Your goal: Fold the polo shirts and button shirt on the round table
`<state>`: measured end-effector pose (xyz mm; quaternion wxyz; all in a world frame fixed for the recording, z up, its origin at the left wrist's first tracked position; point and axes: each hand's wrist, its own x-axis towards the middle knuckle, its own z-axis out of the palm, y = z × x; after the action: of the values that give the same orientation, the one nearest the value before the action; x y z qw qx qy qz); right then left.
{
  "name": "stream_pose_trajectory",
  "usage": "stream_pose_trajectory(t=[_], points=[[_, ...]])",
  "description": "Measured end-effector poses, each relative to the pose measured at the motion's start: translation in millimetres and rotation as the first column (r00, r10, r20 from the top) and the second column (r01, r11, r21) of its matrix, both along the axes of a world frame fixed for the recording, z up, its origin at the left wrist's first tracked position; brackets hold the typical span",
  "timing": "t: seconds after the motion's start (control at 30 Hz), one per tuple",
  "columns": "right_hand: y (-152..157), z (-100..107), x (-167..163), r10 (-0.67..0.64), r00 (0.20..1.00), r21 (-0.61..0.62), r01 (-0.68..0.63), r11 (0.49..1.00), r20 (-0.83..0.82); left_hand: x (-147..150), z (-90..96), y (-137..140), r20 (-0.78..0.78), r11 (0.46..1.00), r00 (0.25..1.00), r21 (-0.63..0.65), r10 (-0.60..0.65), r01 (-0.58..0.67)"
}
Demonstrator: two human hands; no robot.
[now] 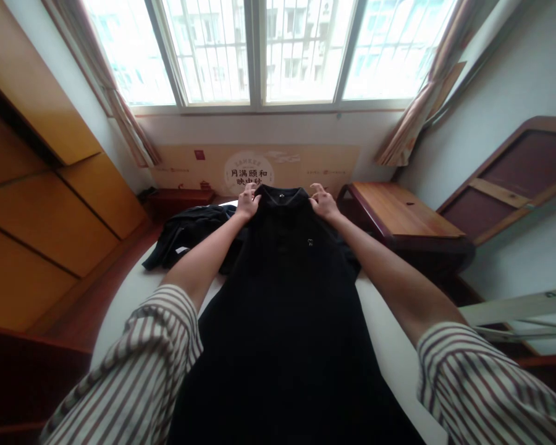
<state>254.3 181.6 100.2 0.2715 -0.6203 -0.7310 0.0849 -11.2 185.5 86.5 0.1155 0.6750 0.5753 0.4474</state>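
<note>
A black collared shirt (287, 321) stretches from the far side of the white table down toward me, with its collar at the far end and a small light emblem on the chest. My left hand (248, 203) pinches the shirt beside the left of the collar, fingers bent. On the other side of the collar, my right hand (324, 204) grips the right shoulder between thumb and fingers, with some fingertips raised. The sleeves are mostly hidden behind my arms and the shirt body.
A heap of dark clothes (185, 238) lies on the white table (120, 309), left of the shirt. A wooden desk (398, 210) stands beyond on the right. Wooden cabinets (41, 204) line the left side. A printed banner (176, 157) is under the window.
</note>
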Motion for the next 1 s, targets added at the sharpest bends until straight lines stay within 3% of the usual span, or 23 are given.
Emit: stream_pose_trajectory(t=[0.03, 0.1, 0.2, 0.27, 0.33, 0.43, 0.67, 0.73, 0.8, 0.87, 0.93, 1.0], points=[[-5, -1, -7, -0.042, 0.997, -0.041, 0.045, 0.998, 0.068, 5, 0.9, -4, -0.094, 1.0, 0.995, -0.001, 0.018, -0.019], [-30, -11, -22, -0.005, 0.978, -0.103, 0.027, 0.994, 0.21, 16, -3.7, -24, -0.294, 1.0, 0.956, -0.016, -0.012, 0.007], [-101, -46, -37, 0.249, 0.912, -0.147, -0.211, 0.966, 0.327, 29, -25.0, -85, -0.492, 0.985, 0.853, -0.085, -0.175, 0.153], [-158, -71, -38, 0.382, 0.858, -0.221, -0.321, 0.921, 0.344, 30, -44.1, -138, -0.539, 0.958, 0.792, -0.159, -0.287, 0.239], [-211, -88, -31, 0.426, 0.827, -0.223, -0.366, 0.904, 0.368, 24, -62.2, -189, -0.553, 0.924, 0.741, -0.259, -0.38, 0.28], [-269, -95, -16, 0.447, 0.816, -0.19, -0.405, 0.895, 0.368, 5, -80.8, -248, -0.563, 0.901, 0.708, -0.335, -0.427, 0.277], [-356, -83, 9, 0.526, 0.811, -0.154, -0.503, 0.85, 0.254, -38, -85.2, -337, -0.569, 0.932, 0.739, -0.264, -0.36, 0.25], [-374, -80, 26, 0.424, 0.889, -0.045, -0.423, 0.905, 0.176, -55, -80.5, -359, -0.531, 0.956, 0.796, -0.194, -0.29, 0.219], [-389, -75, 49, 0.213, 0.973, 0.088, -0.221, 0.971, 0.088, -76, -75.2, -379, -0.476, 0.99, 0.868, -0.087, -0.139, 0.111], [-407, -70, 73, 0.067, 0.998, 0.093, -0.068, 0.993, 0.017, -96, -70.6, -396, -0.415, 0.999, 0.91, -0.032, 0.008, -0.024], [-430, -68, 91, 0.097, 0.995, 0.022, -0.097, 0.995, -0.012, -110, -67.4, -416, -0.373, 0.994, 0.925, -0.057, 0.066, -0.094], [-456, -71, 99, 0.226, 0.974, 0.034, -0.227, 0.973, 0.018, -115, -65.1, -440, -0.362, 0.995, 0.932, -0.079, 0.036, -0.069]])
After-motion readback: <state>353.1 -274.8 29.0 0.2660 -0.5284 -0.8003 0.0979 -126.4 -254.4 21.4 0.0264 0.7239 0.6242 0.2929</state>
